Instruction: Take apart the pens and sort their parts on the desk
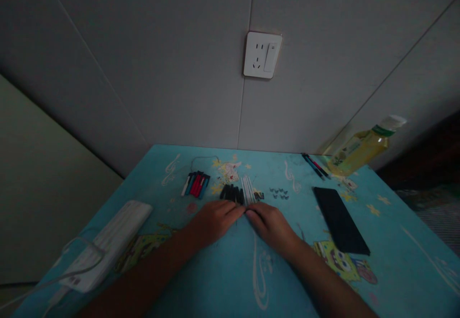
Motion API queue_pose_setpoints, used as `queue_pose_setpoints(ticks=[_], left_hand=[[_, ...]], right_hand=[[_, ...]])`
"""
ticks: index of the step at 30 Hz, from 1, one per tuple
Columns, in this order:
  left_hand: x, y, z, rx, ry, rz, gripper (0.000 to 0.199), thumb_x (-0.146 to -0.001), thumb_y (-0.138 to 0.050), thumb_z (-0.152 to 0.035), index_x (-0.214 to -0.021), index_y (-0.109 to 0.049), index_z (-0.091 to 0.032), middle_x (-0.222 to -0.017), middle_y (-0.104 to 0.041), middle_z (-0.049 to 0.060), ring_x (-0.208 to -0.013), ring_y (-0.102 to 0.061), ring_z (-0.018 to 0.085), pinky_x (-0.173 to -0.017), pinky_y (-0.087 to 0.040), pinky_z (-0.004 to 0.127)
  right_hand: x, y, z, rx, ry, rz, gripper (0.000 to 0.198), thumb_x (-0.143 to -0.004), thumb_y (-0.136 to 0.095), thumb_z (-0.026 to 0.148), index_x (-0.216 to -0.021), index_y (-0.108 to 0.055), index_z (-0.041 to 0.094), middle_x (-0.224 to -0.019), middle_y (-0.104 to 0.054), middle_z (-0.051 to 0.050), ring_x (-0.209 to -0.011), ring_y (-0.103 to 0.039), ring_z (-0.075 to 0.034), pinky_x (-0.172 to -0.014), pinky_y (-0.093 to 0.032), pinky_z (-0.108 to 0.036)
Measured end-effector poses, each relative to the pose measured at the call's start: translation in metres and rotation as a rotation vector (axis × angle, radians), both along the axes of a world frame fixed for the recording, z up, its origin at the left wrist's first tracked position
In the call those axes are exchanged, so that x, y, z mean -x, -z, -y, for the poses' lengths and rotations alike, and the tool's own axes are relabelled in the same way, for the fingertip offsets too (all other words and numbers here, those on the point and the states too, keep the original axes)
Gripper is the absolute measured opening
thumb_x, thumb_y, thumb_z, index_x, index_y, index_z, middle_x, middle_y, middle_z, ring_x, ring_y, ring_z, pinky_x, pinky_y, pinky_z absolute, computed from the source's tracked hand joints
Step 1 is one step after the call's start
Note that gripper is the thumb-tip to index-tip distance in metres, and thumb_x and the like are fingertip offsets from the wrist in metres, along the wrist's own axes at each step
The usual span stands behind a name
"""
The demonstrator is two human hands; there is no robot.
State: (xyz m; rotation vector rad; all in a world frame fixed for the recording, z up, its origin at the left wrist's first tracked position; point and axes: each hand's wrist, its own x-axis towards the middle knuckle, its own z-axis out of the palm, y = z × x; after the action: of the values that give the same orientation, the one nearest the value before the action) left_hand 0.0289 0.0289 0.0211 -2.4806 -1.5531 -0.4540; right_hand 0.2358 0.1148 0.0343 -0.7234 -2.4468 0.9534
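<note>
My left hand (217,219) and my right hand (271,224) meet fingertip to fingertip over the middle of the table. The fingers of both are closed in a pinch, and whatever lies between them is too small and dark to make out. Just beyond the fingers lie a row of short black tubes (232,193) and a bundle of thin pale rods (247,188) that look like pen refills. To their left is a group of white, red and blue pen barrels (196,184). Several small clip-like pieces (279,193) lie to the right in rows.
A black phone-like slab (340,219) lies right of my right hand. Behind it are slim pens (315,166) and a bottle of yellow liquid (359,150). A white power strip (108,246) with a cable is at left. The wall with a socket (263,55) bounds the table's (215,279) back.
</note>
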Motion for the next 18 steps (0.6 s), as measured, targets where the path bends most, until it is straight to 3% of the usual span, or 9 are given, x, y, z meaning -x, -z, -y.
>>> queue_pose_setpoints(ticks=[5, 13, 18], left_hand=[[0.004, -0.002, 0.000, -0.003, -0.087, -0.025, 0.042, -0.094, -0.047, -0.014, -0.134, -0.051, -0.025, -0.091, -0.061, 0.004, -0.076, -0.061, 0.017, -0.064, -0.049, 0.028], [0.004, 0.000, -0.001, -0.004, -0.300, 0.015, 0.032, -0.093, -0.049, -0.015, -0.122, -0.058, -0.025, -0.096, -0.066, 0.004, -0.076, -0.063, 0.019, -0.061, -0.048, 0.029], [0.004, 0.002, -0.002, 0.007, -0.334, 0.034, 0.029, -0.094, -0.048, -0.016, -0.120, -0.058, -0.025, -0.095, -0.067, 0.005, -0.076, -0.064, 0.019, -0.059, -0.047, 0.028]], right_hand=[[-0.002, -0.006, -0.007, -0.046, 0.096, -0.054, 0.018, -0.096, -0.050, 0.026, -0.107, -0.064, 0.022, -0.097, -0.066, -0.004, -0.089, -0.062, -0.018, -0.082, -0.046, -0.030], [-0.013, -0.011, -0.021, -0.052, 0.268, -0.099, 0.020, -0.094, -0.052, 0.029, -0.107, -0.065, 0.021, -0.094, -0.068, -0.005, -0.075, -0.060, -0.016, -0.071, -0.046, -0.029], [-0.014, -0.009, -0.023, -0.038, 0.337, -0.083, 0.021, -0.091, -0.051, 0.026, -0.103, -0.066, 0.019, -0.087, -0.069, -0.005, -0.069, -0.059, -0.016, -0.065, -0.045, -0.028]])
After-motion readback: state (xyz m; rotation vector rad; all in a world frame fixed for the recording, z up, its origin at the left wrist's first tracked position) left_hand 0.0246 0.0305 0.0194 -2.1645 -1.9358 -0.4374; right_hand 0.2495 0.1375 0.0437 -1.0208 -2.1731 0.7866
